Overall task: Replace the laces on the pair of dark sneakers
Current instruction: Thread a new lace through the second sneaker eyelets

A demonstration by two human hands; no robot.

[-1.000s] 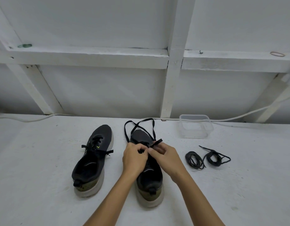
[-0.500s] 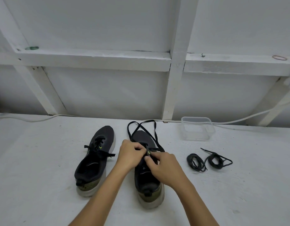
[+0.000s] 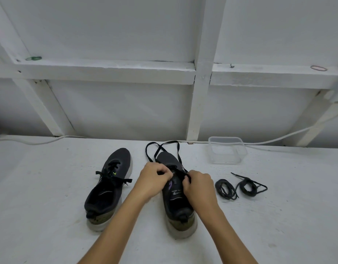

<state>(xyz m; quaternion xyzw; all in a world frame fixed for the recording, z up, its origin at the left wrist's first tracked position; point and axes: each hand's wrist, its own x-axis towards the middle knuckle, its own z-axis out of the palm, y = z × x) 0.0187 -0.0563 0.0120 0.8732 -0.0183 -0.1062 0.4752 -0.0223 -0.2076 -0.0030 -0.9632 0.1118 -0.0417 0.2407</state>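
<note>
Two dark sneakers stand on a white surface, toes pointing away. The left sneaker (image 3: 109, 185) has a black lace partly threaded, its short ends sticking out sideways. Both hands work over the right sneaker (image 3: 175, 202). My left hand (image 3: 153, 181) pinches the black flat lace (image 3: 165, 149) at the shoe's left eyelets. My right hand (image 3: 198, 185) pinches the same lace at the right side. The lace's long loops lie past the toe. Two coiled black laces (image 3: 240, 186) lie on the surface to the right of the shoe.
A clear plastic container (image 3: 226, 150) stands behind the coiled laces near the wall. A white cable (image 3: 278, 139) runs along the base of the white framed wall. Rubber bands lie on the ledge above.
My hands have drawn apart across the right sneaker's eyelets, the left going left and the right going right, pulling the lace taut between them.
</note>
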